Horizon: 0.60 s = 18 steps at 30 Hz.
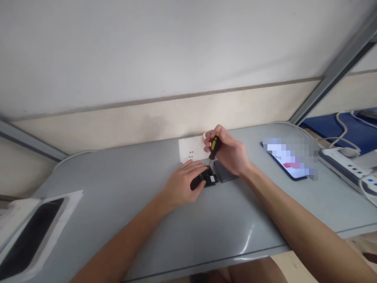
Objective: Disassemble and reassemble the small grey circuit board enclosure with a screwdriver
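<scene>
A: why's the left hand [186,181] clamped round that black plastic gadget [208,181] on the glossy grey surface [132,177]?
B: prob steadying it, right hand [232,151] grips a black-and-yellow screwdriver [216,148], tip down.

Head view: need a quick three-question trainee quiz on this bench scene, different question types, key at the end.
1. Which hand grips the yellow-and-black screwdriver?

2. True or false: the left hand is lifted clear of the black device.

3. The small dark pieces lie on:
A) the phone
B) the white sheet
C) the power strip

Key:
1. The right hand.
2. False; it is on the device, holding it at the table.
3. B.
</scene>
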Tool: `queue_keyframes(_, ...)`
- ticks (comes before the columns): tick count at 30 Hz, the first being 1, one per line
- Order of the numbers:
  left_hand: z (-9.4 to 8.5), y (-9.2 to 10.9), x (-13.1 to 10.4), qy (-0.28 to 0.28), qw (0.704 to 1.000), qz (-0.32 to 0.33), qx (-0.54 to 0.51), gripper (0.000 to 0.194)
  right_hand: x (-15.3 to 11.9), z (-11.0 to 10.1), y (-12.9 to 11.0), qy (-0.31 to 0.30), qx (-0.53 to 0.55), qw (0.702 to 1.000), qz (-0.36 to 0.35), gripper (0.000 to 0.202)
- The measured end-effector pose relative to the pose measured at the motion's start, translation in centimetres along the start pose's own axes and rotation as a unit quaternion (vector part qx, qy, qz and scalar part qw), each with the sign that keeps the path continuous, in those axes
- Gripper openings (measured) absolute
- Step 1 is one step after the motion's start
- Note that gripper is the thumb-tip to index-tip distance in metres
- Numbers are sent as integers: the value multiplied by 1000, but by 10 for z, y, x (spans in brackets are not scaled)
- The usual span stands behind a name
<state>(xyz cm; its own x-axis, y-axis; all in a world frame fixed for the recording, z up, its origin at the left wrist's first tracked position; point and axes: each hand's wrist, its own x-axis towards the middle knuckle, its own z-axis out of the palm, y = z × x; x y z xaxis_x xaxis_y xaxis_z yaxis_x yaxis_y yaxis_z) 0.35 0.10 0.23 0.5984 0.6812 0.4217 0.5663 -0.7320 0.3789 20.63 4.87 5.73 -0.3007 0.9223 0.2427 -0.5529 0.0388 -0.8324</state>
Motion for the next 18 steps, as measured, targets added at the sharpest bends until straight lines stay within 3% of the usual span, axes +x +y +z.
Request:
queue_keyframes(6, -6, -1, 0, -45, 999, -1, 0, 37, 4, -8, -1, -38, 13, 998, 46, 28)
queue_keyframes(11, -3, -4, 0, -43, 999, -10, 2, 20, 2, 0, 6, 3, 87, 996, 33, 31)
queue_keyframes(18, 2, -5, -1, -26, 1000, -10, 1, 18, 4, -6, 4, 26, 28, 999, 15, 22)
